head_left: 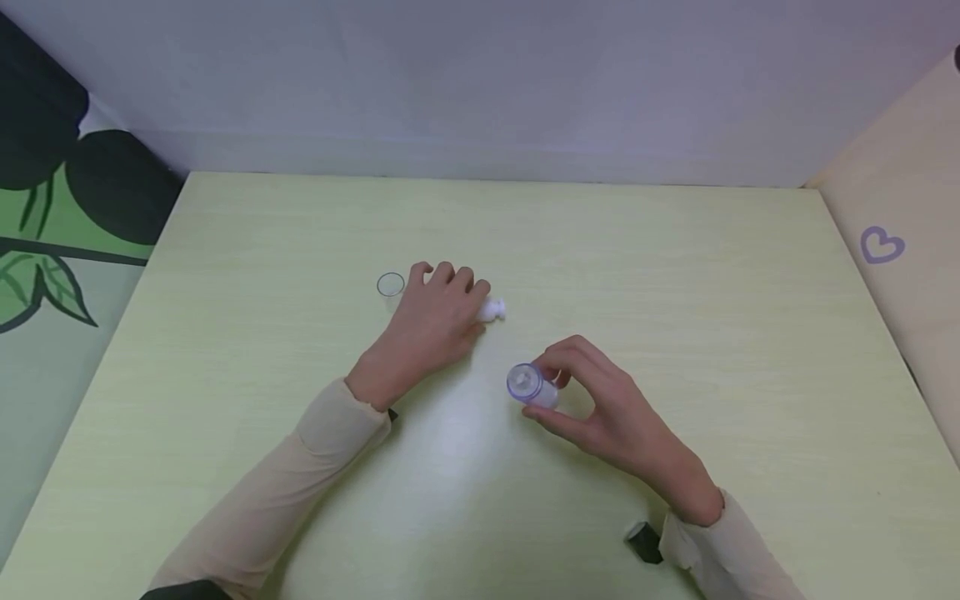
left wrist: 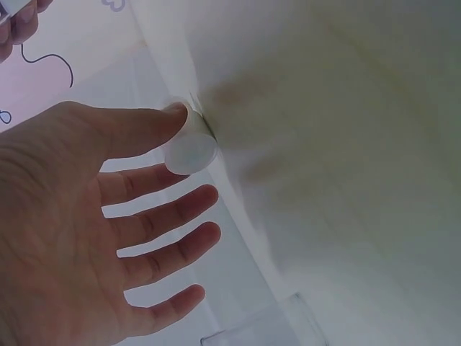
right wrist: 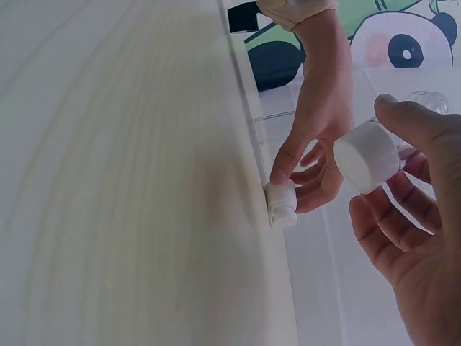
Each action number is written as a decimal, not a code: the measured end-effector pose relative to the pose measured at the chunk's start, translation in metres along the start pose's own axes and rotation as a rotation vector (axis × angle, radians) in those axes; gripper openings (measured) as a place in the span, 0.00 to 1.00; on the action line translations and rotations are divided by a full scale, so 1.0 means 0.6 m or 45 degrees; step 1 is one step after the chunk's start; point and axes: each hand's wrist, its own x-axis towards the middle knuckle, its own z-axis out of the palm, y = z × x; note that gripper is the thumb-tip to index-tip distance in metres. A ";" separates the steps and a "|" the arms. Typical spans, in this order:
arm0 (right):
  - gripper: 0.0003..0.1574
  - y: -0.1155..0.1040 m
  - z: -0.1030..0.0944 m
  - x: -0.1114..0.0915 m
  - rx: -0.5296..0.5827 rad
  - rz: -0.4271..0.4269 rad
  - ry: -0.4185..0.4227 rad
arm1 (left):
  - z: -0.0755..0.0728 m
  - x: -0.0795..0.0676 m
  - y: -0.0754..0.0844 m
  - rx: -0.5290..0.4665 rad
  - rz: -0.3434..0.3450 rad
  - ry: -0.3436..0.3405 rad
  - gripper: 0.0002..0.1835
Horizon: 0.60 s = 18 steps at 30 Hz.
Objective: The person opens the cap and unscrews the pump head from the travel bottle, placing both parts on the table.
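My left hand (head_left: pixel 442 317) pinches a small white cylinder with a narrower knobbed end (head_left: pixel 492 310) between thumb and index finger. It lies on its side at the tabletop; the other fingers are spread in the left wrist view. A round white end of the cylinder (left wrist: pixel 191 153) faces that camera. My right hand (head_left: pixel 600 404) holds a small bottle (head_left: pixel 532 385), clear at one end and white at the other, between thumb and fingers, above the table. Its clear round end tilts up towards the head camera. In the right wrist view its flat white end (right wrist: pixel 366 157) shows.
A clear round container (head_left: pixel 390 284) stands on the pale wooden table (head_left: pixel 300 233), just left of my left fingers. Dark wrist pieces (head_left: pixel 645 542) sit at the sleeves. A plain wall rises behind the table, and decorated side panels (head_left: pixel 881 246) flank it.
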 end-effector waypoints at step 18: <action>0.34 0.002 -0.002 0.002 -0.003 0.012 0.011 | -0.012 -0.023 -0.006 -0.017 -0.055 -0.029 0.17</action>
